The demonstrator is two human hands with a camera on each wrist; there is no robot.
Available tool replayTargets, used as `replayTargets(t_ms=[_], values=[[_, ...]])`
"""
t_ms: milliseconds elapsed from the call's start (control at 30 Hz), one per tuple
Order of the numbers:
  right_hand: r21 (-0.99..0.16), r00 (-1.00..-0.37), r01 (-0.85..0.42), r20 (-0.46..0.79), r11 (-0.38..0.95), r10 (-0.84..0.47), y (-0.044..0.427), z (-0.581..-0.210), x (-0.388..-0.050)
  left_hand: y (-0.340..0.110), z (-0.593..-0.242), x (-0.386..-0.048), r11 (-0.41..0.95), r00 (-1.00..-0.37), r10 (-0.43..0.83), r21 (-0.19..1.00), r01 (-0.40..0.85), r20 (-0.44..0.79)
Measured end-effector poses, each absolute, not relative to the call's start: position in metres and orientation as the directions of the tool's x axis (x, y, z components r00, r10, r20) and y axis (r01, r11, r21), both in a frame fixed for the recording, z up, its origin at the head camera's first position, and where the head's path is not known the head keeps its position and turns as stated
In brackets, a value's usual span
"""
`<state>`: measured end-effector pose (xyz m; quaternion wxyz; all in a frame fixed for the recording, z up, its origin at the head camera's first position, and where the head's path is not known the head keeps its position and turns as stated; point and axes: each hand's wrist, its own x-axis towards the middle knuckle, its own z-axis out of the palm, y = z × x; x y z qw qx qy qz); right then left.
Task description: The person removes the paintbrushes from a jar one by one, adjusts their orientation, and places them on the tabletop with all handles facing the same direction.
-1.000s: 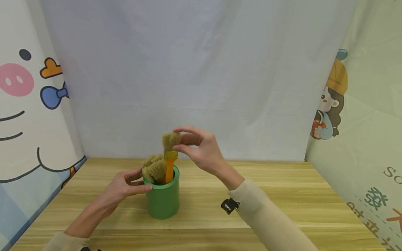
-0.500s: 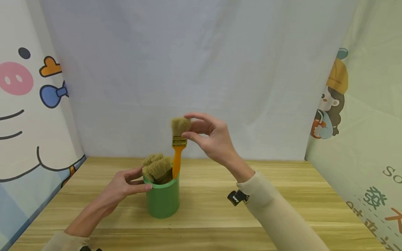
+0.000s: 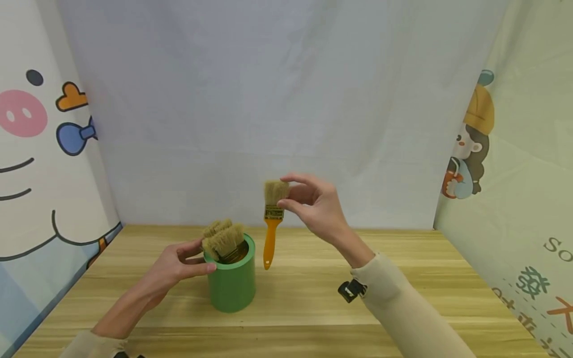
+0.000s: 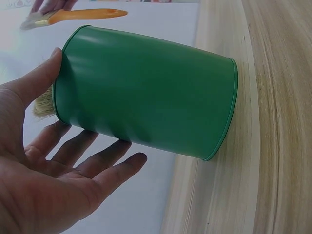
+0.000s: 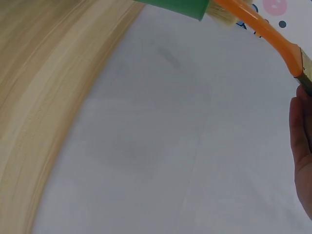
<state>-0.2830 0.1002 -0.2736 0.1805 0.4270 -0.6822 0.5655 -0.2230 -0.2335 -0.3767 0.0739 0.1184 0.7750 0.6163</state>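
Observation:
A paintbrush (image 3: 270, 238) with an orange handle hangs bristles up, handle down, just right of a green can (image 3: 232, 289). My right hand (image 3: 317, 203) pinches it at the bristles and metal band between thumb and fingers. The can stands upright on the table, and more paintbrushes (image 3: 224, 242) poke out of it with their pale bristles up. My left hand (image 3: 179, 266) holds the can near its rim; in the left wrist view the thumb lies on one side and the fingers (image 4: 105, 158) on the other. Most of my right hand (image 5: 303, 141) falls outside the right wrist view.
Below lies a wooden table (image 3: 358, 293) with a white curtain (image 3: 286, 99) behind its far edge. Printed cloths hang at the left (image 3: 27, 189) and the right (image 3: 515, 199).
My right hand has drawn the paintbrush up out of the can, carried it right, then lowered it slightly beside the can. The left hand and can have stayed put.

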Motion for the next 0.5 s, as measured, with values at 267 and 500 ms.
replayTargets(t_ms=[267,500], values=[[-0.673,-0.644,-0.737,0.668,0.066,-0.373,0.113,-0.299,-0.286,-0.233,-0.377,-0.223,0.211,-0.960,0.277,0.973,0.095,0.034],[-0.721,-0.707,-0.682,0.606,0.123,-0.365,0.121,-0.319,-0.288,-0.233,-0.376,-0.223,0.213,-0.961,0.276,0.973,0.094,0.032]])
